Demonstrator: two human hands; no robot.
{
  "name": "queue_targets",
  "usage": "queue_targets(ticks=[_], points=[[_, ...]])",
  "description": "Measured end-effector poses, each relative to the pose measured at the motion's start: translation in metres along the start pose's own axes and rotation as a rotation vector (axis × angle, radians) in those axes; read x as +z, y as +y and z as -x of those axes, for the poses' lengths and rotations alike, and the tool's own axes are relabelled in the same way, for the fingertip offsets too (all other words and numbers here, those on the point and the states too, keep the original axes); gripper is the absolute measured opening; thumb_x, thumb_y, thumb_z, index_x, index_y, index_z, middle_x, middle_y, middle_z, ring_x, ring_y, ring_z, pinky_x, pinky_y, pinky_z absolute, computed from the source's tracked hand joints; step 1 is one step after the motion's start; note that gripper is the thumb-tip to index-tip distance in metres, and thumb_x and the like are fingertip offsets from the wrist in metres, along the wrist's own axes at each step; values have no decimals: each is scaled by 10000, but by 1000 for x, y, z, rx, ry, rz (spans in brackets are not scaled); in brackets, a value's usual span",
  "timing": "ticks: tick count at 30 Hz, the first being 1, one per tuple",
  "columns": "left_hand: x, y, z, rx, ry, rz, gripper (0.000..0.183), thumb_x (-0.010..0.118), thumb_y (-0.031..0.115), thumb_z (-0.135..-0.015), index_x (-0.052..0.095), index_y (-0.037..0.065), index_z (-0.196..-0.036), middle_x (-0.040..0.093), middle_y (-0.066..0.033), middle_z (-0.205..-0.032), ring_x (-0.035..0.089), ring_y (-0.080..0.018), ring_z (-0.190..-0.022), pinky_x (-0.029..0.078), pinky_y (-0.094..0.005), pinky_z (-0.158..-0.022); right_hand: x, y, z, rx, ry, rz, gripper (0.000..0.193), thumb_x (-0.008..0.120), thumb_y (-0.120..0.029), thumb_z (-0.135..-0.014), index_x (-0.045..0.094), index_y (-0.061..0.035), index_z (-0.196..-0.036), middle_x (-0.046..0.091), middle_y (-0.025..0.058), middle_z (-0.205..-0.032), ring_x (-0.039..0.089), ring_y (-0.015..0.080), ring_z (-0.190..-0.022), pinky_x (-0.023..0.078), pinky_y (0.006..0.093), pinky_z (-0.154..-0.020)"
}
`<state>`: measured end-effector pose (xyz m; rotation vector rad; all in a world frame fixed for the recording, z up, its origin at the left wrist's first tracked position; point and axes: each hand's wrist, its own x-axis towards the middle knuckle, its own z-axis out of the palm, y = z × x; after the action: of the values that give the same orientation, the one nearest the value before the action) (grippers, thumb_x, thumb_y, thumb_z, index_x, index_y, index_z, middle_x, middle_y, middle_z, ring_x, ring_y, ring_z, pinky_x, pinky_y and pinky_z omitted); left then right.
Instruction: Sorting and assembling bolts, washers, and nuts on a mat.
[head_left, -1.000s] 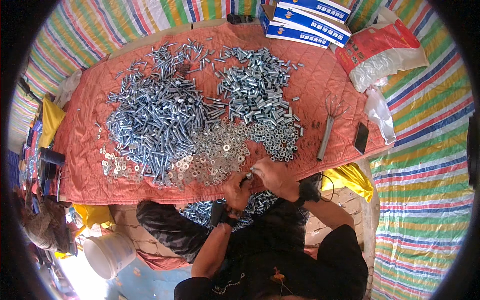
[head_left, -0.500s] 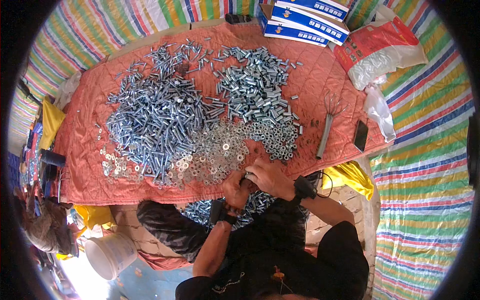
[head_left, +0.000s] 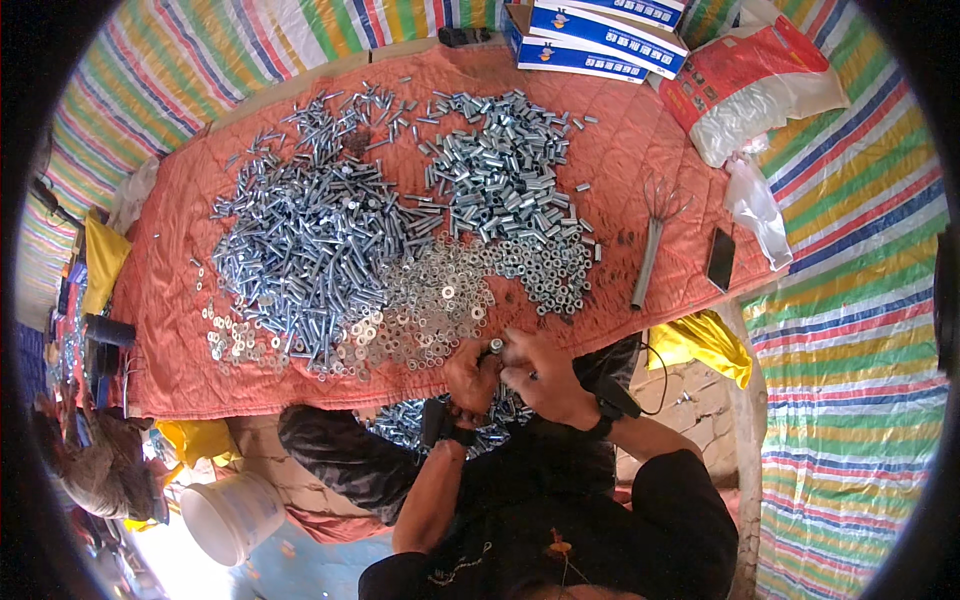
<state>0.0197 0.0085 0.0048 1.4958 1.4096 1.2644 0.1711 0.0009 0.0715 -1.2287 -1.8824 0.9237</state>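
The right hand (head_left: 547,380) shifts, baring the small, round, silvery metal piece (head_left: 496,346) pinched in the left hand (head_left: 468,378); can't tell whether the right grips anything. Piece still being worked!

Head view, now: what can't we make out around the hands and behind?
All in the head view:
Small metal part: exact kind; too small, partly wrapped by the left hand.
Right hand: whether its curled fingers hold anything; the hand itself hides their undersides.
Lower metal heap: full extent; both hands block parts.
Blue-and-white boxes: topmost one cut off by the upper edge.
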Motion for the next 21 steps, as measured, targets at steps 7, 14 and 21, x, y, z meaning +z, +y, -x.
queue_targets(ticks=[7,14,21], points=[[3,-8,2,-24,14,15,148,614,8,-730,659,13,-872,616,-143,-747,627,-288,-657,488,-359,-597,6,8,-5,-211,57,161,419,518,-155,-919,451,33,-1287,600,139,-996,581,195,-877,453,340,-787],[4,-19,4,-87,3,-12,159,637,8,-725,654,23,-882,623,-145,-777,632,-295,-704,495,-367,-621,5,16,-1,-93,189,-109,337,553,-210,-908,564,12,-1161,625,117,-826,598,214,-784,466,354,-740],[4,4,15,274,-164,-118,169,702,12,-709,624,32,-857,611,-136,-792,616,-329,-712,488,-393,-604,-50,55,-30,267,242,69,274,596,-246,-852,665,8,-931,662,166,-822,636,308,-754,487,378,-705]])
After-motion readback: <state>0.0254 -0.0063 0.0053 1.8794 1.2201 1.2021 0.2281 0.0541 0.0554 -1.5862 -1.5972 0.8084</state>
